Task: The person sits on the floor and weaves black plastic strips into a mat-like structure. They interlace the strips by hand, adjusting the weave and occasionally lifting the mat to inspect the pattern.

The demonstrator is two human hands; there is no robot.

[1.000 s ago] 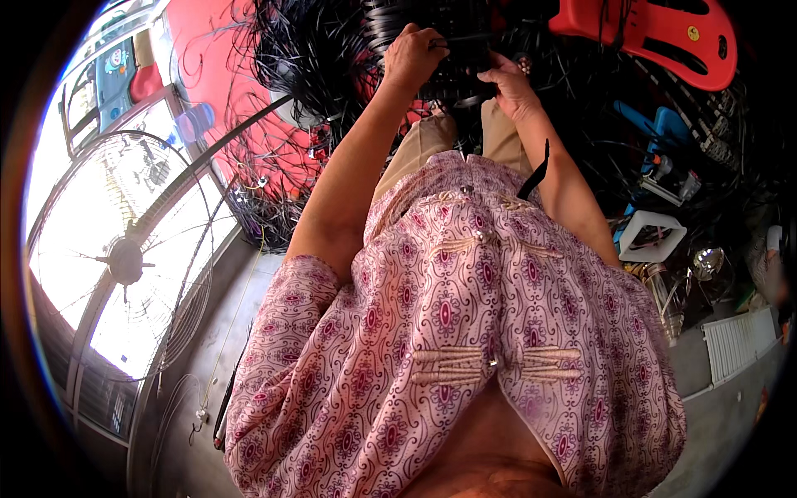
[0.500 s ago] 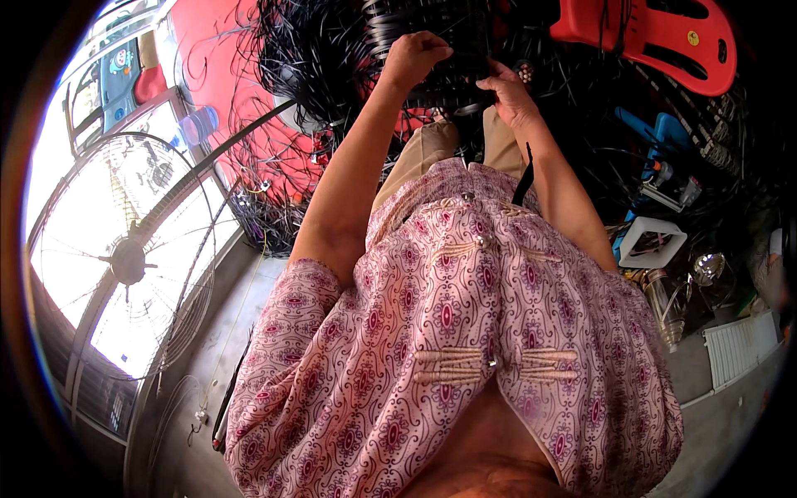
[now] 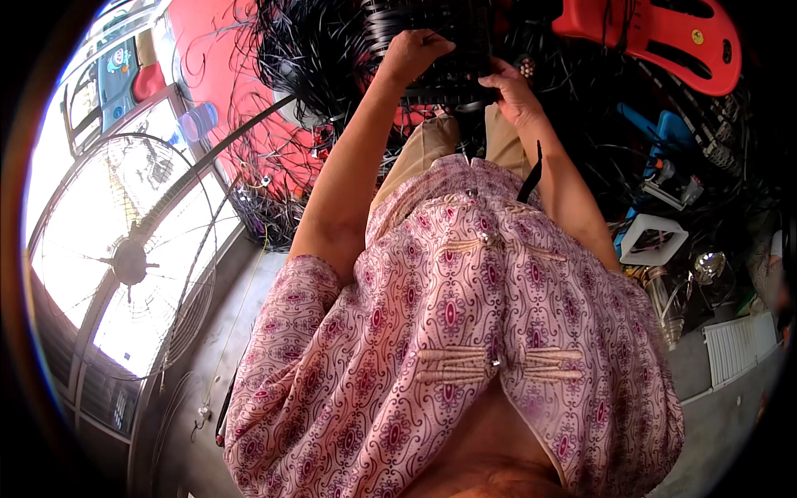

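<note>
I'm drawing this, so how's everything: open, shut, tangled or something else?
Bare left hand, curled, grip unclear
Bare right hand, partly curled, grip unclear
Black strip weaving, interlaced, partly hidden
Heaped thin black strips, loose, tangled
Round wire-caged fan, spinning unclear
Red slotted plastic panel, partly covered
Pink patterned shirt, fastened, open at neck

Downward fisheye view from head height

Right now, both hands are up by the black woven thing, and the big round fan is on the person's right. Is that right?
Not quite: the big round fan is on the person's left, as the head view shows. The left hand and right hand are indeed by the black woven thing.
</note>
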